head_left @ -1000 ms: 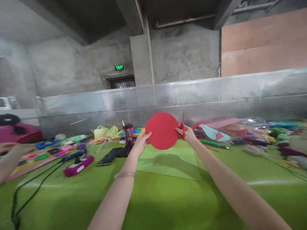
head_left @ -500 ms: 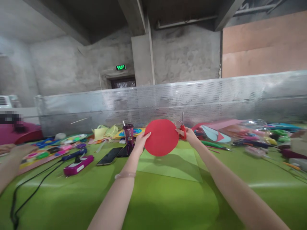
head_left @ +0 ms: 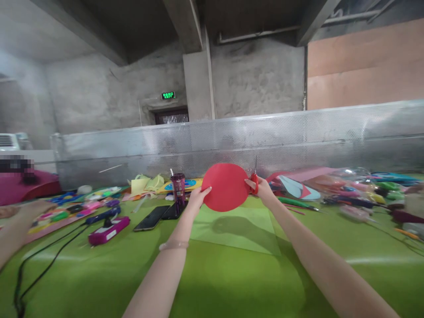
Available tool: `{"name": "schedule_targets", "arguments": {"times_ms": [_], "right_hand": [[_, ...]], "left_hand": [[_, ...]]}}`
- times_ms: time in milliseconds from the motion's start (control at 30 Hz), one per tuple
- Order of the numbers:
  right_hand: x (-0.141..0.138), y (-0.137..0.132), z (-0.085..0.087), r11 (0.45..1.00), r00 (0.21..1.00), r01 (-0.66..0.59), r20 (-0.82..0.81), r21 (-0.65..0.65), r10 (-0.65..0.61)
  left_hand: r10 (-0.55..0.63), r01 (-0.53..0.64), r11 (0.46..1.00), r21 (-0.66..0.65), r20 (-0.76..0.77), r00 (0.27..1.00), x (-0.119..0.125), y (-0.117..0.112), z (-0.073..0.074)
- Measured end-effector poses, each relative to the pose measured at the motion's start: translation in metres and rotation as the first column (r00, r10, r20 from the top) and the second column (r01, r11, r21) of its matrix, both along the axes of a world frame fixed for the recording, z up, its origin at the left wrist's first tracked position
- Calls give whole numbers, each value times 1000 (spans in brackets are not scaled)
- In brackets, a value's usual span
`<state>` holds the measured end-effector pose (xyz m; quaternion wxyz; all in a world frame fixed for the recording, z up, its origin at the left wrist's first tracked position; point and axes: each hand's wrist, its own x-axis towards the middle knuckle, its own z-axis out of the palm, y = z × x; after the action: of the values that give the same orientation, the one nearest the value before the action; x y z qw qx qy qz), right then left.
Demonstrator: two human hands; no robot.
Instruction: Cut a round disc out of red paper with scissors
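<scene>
A round red paper disc [head_left: 225,187] is held up between my two hands, above the table. My left hand [head_left: 200,196] pinches its left edge, thumb on the near face. At the right edge, my right hand [head_left: 262,189] grips the disc between thumb and finger, and the same hand also keeps hold of red-handled scissors [head_left: 255,182], blades pointing up. Below the disc, a light green paper sheet [head_left: 245,234] lies on the green tabletop, with the disc's shadow on it.
Left of my arm lie phones [head_left: 151,218], a purple power strip [head_left: 109,229] with black cables, and a dark lidded cup [head_left: 178,187]. Green-handled pliers [head_left: 298,203] and craft supplies lie right. A perforated metal panel [head_left: 245,137] stands behind. Another person's arm [head_left: 23,221] reaches in at left.
The red disc and both hands have shifted slightly right and the disc has risen a little. Its shadow now shows more fully on the green sheet. Both grips are unchanged.
</scene>
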<state>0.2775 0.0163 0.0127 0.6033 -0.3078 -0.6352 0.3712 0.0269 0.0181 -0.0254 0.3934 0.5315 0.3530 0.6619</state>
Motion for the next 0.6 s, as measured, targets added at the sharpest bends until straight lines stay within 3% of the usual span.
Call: {"name": "schedule_targets", "arguments": {"times_ms": [100, 167, 367, 600], "right_hand": [[2, 2, -2, 1000, 994, 0, 106, -4, 1], [4, 2, -3, 1000, 987, 6, 162, 3, -6], [1, 1, -9, 1000, 966, 11, 258, 27, -17], [-8, 5, -17, 997, 954, -70, 292, -17, 72]], "left_hand": [[201, -202, 974, 107, 12, 979, -5, 7, -2], [270, -270, 952, 144, 22, 963, -7, 9, -2], [320, -319, 933, 169, 22, 947, -8, 12, -2], [345, -337, 928, 158, -23, 938, -5, 9, 0]]}}
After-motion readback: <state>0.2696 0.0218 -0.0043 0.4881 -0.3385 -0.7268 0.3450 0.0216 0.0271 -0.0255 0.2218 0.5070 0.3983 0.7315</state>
